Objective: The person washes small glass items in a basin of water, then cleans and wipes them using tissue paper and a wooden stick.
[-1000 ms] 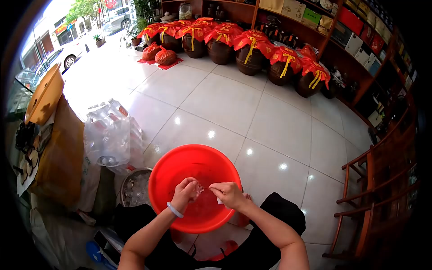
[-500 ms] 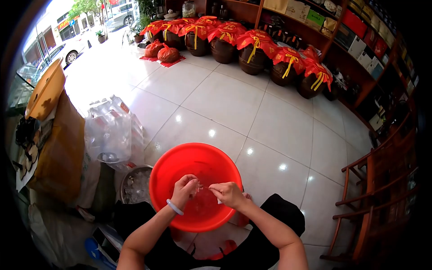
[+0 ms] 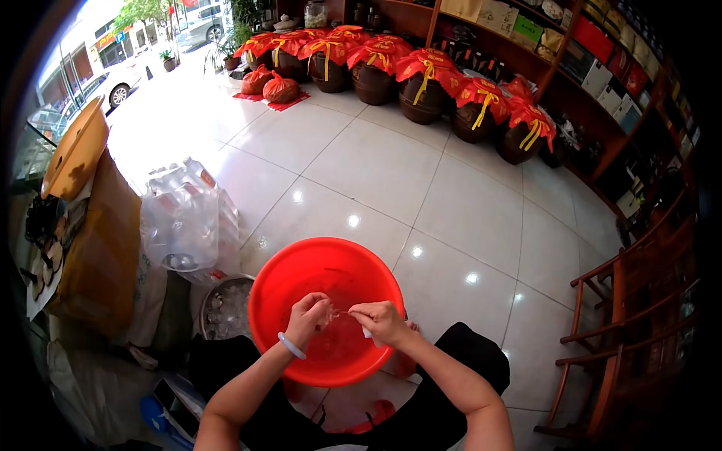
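Over a red plastic basin (image 3: 274,353), my left hand (image 3: 308,316), with a pale bangle (image 3: 292,346) at the wrist, pinches a small, clear, glassy-looking piece (image 3: 332,313). My right hand (image 3: 380,322) is closed opposite it. From its fingertips a very thin pointed tool (image 3: 344,312) reaches toward the clear piece; whether the tip touches cannot be made out. A bit of something white (image 3: 367,331) shows under the right fingers. Left of the basin is a metal bowl (image 3: 203,319) holding many whitish, translucent pieces (image 3: 229,311).
Plastic-wrapped clear bottles (image 3: 184,214) stand left, beside a brown box (image 3: 101,255) with an orange basin (image 3: 75,150) on top. Red-covered jars (image 3: 425,86) line the back shelves. Wooden chairs (image 3: 617,331) are at the right. My knees flank the red basin.
Both hands hold nearly the same pose over the basin. My right hand has shifted very slightly, and a little more of the white bit shows under its fingers.
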